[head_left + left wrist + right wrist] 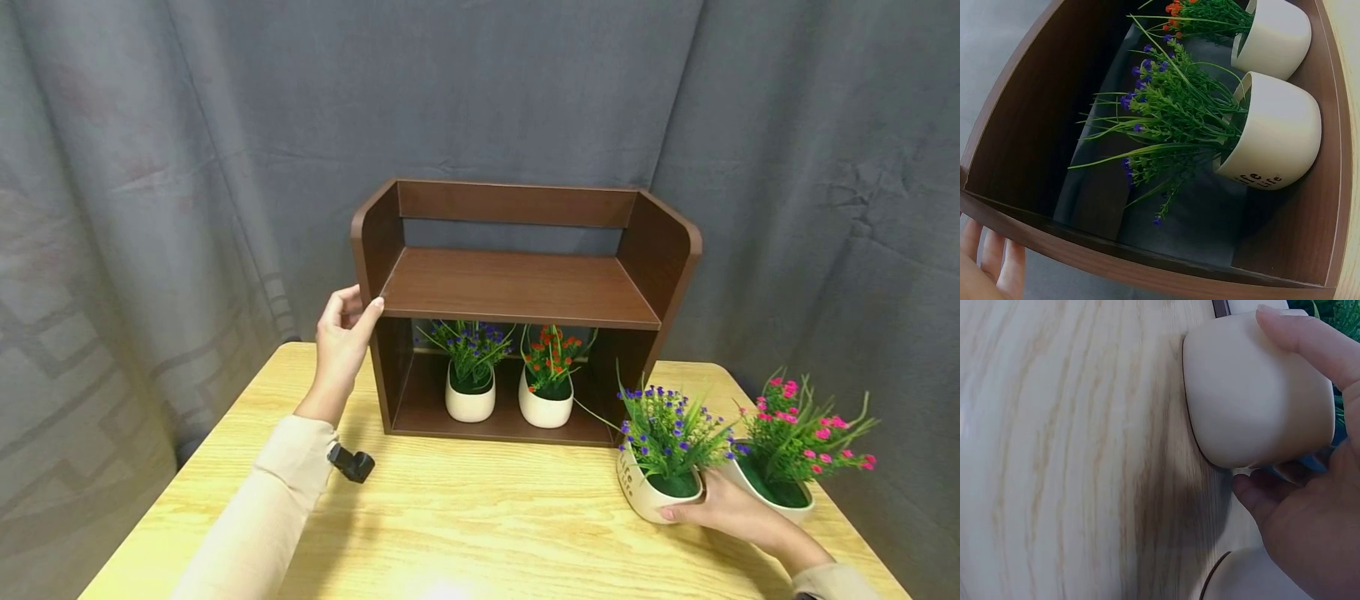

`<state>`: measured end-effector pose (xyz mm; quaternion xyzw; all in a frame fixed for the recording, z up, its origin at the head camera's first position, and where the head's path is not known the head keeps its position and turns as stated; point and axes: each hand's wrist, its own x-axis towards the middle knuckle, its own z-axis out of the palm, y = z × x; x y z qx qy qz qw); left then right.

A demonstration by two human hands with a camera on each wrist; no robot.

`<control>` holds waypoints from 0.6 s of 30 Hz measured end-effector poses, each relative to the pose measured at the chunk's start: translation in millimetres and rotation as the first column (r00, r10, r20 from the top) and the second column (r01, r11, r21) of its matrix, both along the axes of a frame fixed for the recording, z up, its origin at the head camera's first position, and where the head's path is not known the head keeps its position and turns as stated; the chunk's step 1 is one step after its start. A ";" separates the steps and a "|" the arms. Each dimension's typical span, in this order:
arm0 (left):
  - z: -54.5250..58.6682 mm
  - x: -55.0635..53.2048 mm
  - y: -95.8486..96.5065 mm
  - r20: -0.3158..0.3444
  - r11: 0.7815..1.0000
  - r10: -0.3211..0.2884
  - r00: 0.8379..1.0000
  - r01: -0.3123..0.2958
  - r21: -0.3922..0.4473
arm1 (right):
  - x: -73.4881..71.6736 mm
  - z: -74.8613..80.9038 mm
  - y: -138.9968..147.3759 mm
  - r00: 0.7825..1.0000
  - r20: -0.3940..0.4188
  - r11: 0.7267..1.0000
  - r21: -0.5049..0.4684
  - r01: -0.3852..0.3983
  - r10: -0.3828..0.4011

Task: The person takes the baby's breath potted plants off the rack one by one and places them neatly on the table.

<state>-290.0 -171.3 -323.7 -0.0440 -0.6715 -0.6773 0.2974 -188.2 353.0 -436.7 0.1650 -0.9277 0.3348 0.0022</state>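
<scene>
A brown two-tier wooden shelf (517, 283) stands on the table. My left hand (339, 337) holds its left side panel, thumb at the front edge and fingers behind the outer face. At the shelf's right front, my right hand (738, 510) grips a white pot of purple flowers (651, 493). In the right wrist view the thumb lies at that pot's (1254, 387) rim and the other fingers are around its side, partly hidden. Inside the lower tier sit a purple-flowered potted plant (470, 403) and an orange-red-flowered one (546, 408), side by side.
A pink-flowered potted plant (780, 497) stands just right of the gripped pot, partly behind my right hand. The light wooden table (465, 508) stretches in front of the shelf. Grey curtains (517, 92) hang close behind and at both sides.
</scene>
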 end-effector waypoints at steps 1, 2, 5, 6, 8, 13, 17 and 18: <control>0.2 0.4 0.2 0.000 1.000 0.000 1.000 0.000 -0.002 | 0.3 0.4 0.3 1.000 0.002 1.000 0.001 -0.001 0.001; 0.3 0.8 0.3 0.002 1.000 0.001 1.000 -0.001 -0.005 | 0.6 1.0 0.7 1.000 0.009 1.000 0.004 0.001 -0.001; 0.4 1.3 0.4 0.006 1.000 0.003 1.000 -0.003 -0.014 | 1.5 2.9 3.2 0.999 0.043 1.000 0.023 0.010 -0.011; 0.4 1.4 0.4 0.007 1.000 0.004 1.000 -0.004 -0.016 | 1.3 4.0 3.9 0.998 0.054 1.000 0.024 0.011 -0.012; 0.3 1.4 0.4 0.008 1.000 0.010 1.000 -0.010 -0.019 | 0.9 6.1 5.4 0.997 0.077 1.000 0.004 -0.006 0.006; 0.2 0.9 1.0 -0.008 1.000 0.013 1.000 -0.013 -0.012 | 1.2 14.5 10.4 0.980 0.191 0.995 -0.096 -0.032 0.050; 0.0 0.6 0.8 -0.008 1.000 0.016 1.000 -0.016 -0.011 | 1.8 26.9 14.9 0.950 0.310 0.997 -0.047 0.058 -0.041; -0.2 0.4 0.5 -0.007 1.000 0.016 1.000 -0.017 -0.011 | 1.0 29.8 15.9 0.943 0.328 0.996 -0.033 0.077 -0.062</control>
